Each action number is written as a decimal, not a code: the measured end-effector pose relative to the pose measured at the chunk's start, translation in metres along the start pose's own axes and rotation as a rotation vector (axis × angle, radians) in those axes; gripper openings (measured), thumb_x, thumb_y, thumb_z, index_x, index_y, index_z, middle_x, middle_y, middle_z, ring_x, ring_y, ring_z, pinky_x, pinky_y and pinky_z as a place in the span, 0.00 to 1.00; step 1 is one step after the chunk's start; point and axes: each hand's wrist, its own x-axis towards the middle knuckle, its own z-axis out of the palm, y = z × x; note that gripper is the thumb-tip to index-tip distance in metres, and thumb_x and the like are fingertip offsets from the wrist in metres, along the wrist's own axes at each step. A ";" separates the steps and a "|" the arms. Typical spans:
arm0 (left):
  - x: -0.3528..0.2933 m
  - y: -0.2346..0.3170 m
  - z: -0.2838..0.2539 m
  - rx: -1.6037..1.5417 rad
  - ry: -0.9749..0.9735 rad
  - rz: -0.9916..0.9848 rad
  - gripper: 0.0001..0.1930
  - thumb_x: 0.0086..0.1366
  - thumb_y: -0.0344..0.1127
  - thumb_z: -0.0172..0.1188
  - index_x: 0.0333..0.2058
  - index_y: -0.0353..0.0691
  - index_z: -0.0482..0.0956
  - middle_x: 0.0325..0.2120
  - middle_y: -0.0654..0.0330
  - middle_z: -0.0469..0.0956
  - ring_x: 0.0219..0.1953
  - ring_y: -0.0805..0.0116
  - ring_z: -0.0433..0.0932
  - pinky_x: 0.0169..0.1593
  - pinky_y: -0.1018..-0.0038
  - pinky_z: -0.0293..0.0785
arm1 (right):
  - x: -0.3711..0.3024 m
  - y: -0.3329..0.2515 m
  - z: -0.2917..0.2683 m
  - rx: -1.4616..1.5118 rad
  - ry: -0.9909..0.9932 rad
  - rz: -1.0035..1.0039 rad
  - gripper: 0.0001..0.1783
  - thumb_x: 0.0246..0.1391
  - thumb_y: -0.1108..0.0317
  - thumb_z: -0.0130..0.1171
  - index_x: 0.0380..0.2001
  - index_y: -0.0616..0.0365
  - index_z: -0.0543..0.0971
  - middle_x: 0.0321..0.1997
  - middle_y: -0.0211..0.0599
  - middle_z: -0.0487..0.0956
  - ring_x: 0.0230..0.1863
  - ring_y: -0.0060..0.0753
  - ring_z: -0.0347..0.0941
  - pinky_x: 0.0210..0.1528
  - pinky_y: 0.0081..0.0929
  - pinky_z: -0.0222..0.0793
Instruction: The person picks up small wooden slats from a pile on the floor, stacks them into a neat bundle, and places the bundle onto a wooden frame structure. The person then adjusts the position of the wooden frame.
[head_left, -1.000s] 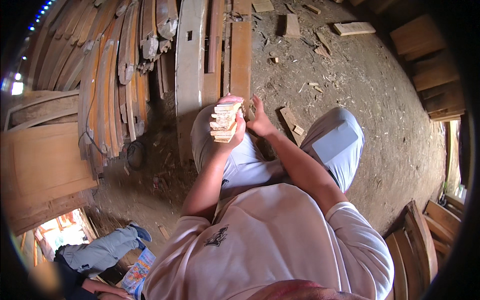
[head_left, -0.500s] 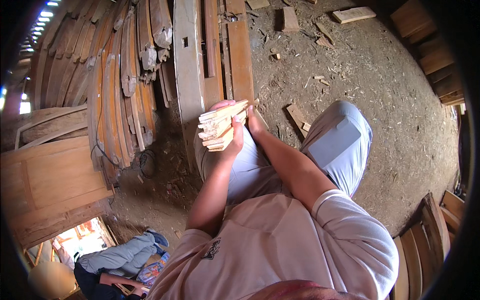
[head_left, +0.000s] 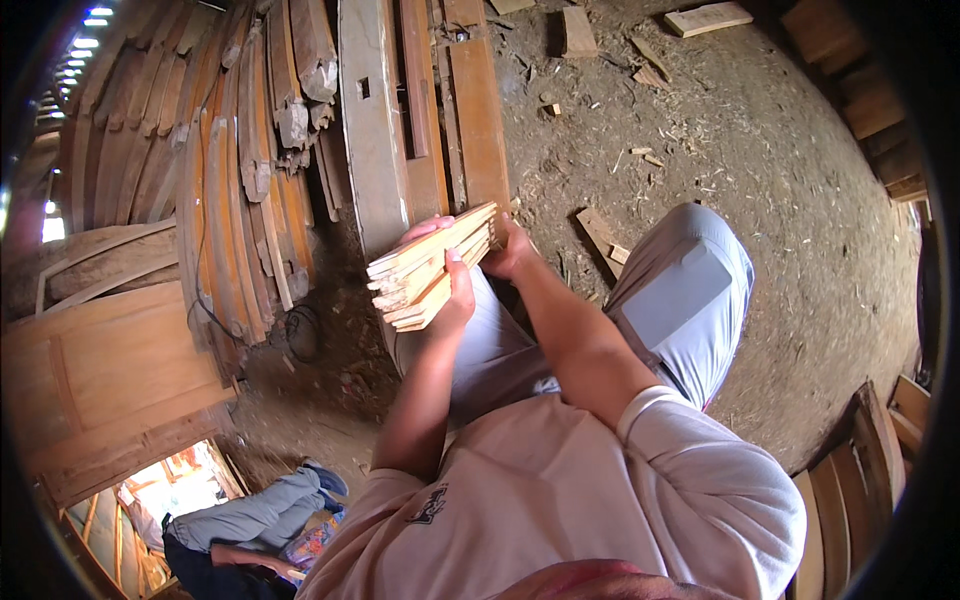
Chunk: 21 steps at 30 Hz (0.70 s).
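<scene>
A bundle of short, pale wooden strips (head_left: 412, 278) lies stacked at a slant above my left thigh, its rough, uneven ends toward the lower left. My left hand (head_left: 459, 296) is closed around the stack, thumb on the near side and fingertips showing over the far edge. At the other, upper right end, my right hand (head_left: 512, 250) is closed against the strips, its fingers partly hidden behind them. Just beyond the bundle lie long brown planks (head_left: 478, 120) and a weathered pale board (head_left: 372, 150).
Long timber pieces (head_left: 225, 190) are piled at the left, above a panelled wooden board (head_left: 130, 350). Wood offcuts (head_left: 598, 240) and shavings litter the dirt floor (head_left: 800, 300). Another person (head_left: 250, 515) is at the lower left. More boards (head_left: 850, 500) stand at the lower right.
The bundle has shifted left and slightly down with my left hand, showing more of its length. My right hand has come closer in against its far end.
</scene>
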 end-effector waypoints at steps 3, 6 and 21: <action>-0.001 -0.005 -0.002 0.041 -0.016 0.019 0.20 0.68 0.23 0.49 0.58 0.32 0.62 0.51 0.47 0.74 0.59 0.53 0.74 0.68 0.55 0.67 | 0.015 0.014 -0.009 0.197 -0.148 -0.050 0.38 0.72 0.33 0.41 0.63 0.55 0.75 0.66 0.47 0.77 0.65 0.54 0.73 0.70 0.57 0.67; 0.002 0.004 0.006 -0.037 -0.042 0.004 0.20 0.68 0.23 0.49 0.57 0.33 0.61 0.51 0.47 0.74 0.59 0.53 0.74 0.70 0.54 0.66 | 0.066 0.015 -0.030 0.235 -0.305 -0.164 0.37 0.69 0.33 0.48 0.62 0.56 0.76 0.66 0.48 0.77 0.66 0.57 0.72 0.71 0.59 0.65; -0.002 0.017 0.006 0.052 -0.059 0.080 0.17 0.66 0.24 0.52 0.53 0.33 0.64 0.47 0.47 0.75 0.53 0.54 0.78 0.70 0.49 0.68 | 0.121 0.004 -0.059 0.224 -0.241 -0.128 0.23 0.69 0.50 0.60 0.54 0.58 0.80 0.57 0.50 0.82 0.57 0.55 0.78 0.66 0.56 0.71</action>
